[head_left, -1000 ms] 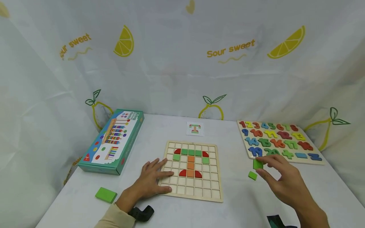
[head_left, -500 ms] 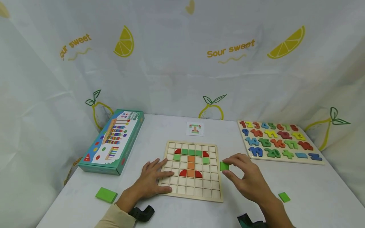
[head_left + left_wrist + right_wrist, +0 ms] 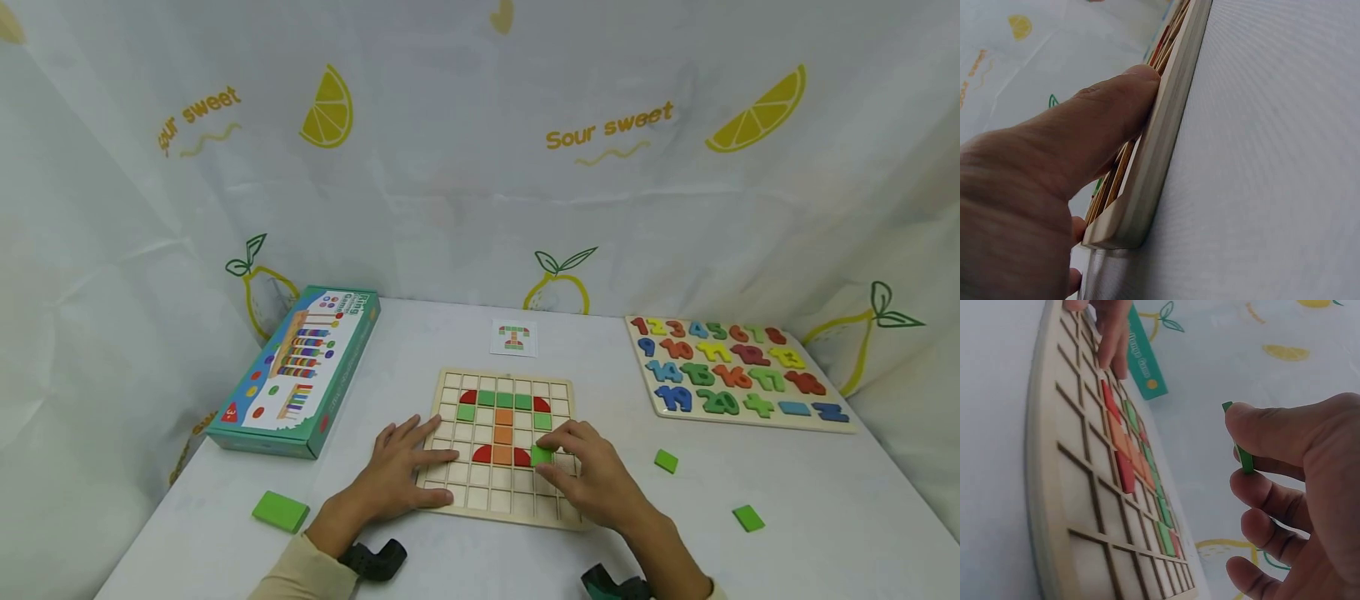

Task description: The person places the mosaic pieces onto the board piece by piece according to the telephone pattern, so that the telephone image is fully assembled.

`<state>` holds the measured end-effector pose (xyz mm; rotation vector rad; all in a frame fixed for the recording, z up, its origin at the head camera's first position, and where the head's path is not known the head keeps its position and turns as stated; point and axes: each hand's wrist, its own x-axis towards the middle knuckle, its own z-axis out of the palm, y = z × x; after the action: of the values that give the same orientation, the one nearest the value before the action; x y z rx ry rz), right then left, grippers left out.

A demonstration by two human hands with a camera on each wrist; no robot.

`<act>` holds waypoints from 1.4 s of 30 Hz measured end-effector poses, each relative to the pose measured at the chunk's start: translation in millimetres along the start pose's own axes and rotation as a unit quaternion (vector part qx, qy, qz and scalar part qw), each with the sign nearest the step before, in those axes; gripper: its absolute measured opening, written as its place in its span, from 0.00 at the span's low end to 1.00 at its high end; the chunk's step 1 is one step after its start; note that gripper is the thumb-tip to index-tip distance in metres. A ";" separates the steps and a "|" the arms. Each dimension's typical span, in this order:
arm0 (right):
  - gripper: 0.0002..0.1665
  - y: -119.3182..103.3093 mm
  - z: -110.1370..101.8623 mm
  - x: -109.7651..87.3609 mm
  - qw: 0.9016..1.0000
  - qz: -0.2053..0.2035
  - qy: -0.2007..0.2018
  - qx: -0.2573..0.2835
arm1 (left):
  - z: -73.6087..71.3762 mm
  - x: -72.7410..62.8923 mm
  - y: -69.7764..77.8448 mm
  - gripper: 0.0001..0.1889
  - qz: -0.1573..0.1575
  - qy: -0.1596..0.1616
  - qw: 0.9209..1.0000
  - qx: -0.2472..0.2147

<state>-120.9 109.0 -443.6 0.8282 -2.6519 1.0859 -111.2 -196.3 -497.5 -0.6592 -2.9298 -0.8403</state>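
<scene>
A wooden grid board [image 3: 480, 500] lies on the table. Red, orange and green pieces sit in its cells, among them an orange tile [image 3: 503, 435] and a red quarter-round piece [image 3: 521, 457]. My left hand [image 3: 401, 471] rests spread on the board's left edge; in the left wrist view the thumb [image 3: 1104, 112] lies across the rim. Between thumb and fingers, my right hand [image 3: 596, 479] pinches a green square tile [image 3: 541, 456] over the board's right half. In the right wrist view this green tile [image 3: 1246, 459] is edge-on and apart from the board.
Two green tiles, a nearer one [image 3: 747, 517] and a farther one [image 3: 665, 461], lie right of the board. A green block [image 3: 281, 512] lies at left, before a boxed game [image 3: 300, 367]. Behind are a pattern card [image 3: 513, 338] and a number puzzle [image 3: 738, 375].
My right hand has carried the green tile leftward from near the number puzzle to above the board. Both green tiles on the right are now uncovered. My left hand stays put.
</scene>
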 end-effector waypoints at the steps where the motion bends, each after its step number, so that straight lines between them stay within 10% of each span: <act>1: 0.16 2.4 3.3 0.1 1.000 -0.003 -0.004 0.004 | 0.0 0.0 -0.1 0.31 0.000 0.000 1.000 0.000; 42: 0.15 13.8 26.3 -2.2 0.997 0.010 -0.054 -0.046 | -3.8 -0.9 3.4 0.31 0.000 -0.005 1.000 -0.018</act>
<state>-125.0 100.0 -471.7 0.8676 -2.7805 0.9411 -109.4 -196.0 -492.6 -0.6675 -2.9301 -0.8933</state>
